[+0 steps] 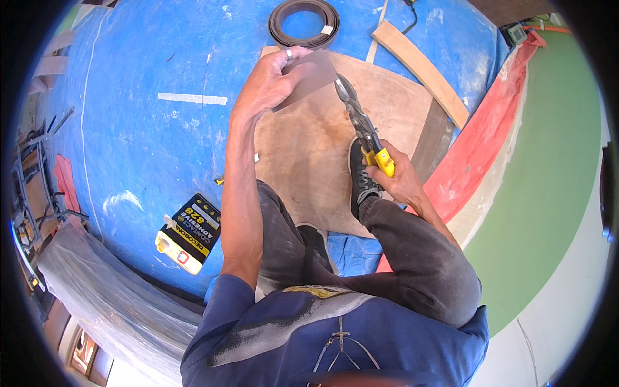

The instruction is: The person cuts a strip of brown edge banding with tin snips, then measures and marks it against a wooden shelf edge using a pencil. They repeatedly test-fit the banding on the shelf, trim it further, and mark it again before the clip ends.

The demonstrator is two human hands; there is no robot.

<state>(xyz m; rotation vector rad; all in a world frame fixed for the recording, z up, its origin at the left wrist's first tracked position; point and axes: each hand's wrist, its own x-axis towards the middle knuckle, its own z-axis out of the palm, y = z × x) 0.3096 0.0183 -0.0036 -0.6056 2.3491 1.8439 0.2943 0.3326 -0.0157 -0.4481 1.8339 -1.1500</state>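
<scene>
My left hand (271, 84) pinches a thin brownish-grey sheet (314, 76), holding it above a plywood board (300, 161). The sheet looks smeared by motion. In my right hand (400, 174) is a pair of snips (358, 119) with yellow handles and dark metal jaws. Its tip points up and away from me, touching or very close to the sheet's right edge; I cannot tell whether the blades bite into it. The fingers of my right hand wrap round the handles over my shoe (358, 184).
Beyond the board lies a coil of brown edging strip (276, 26). A pale wooden strip (422, 74) is at the upper right. A black-and-yellow adhesive tin (191, 229) stands at the left on blue sheeting (148, 148). Red sheeting (467, 171) runs along the right.
</scene>
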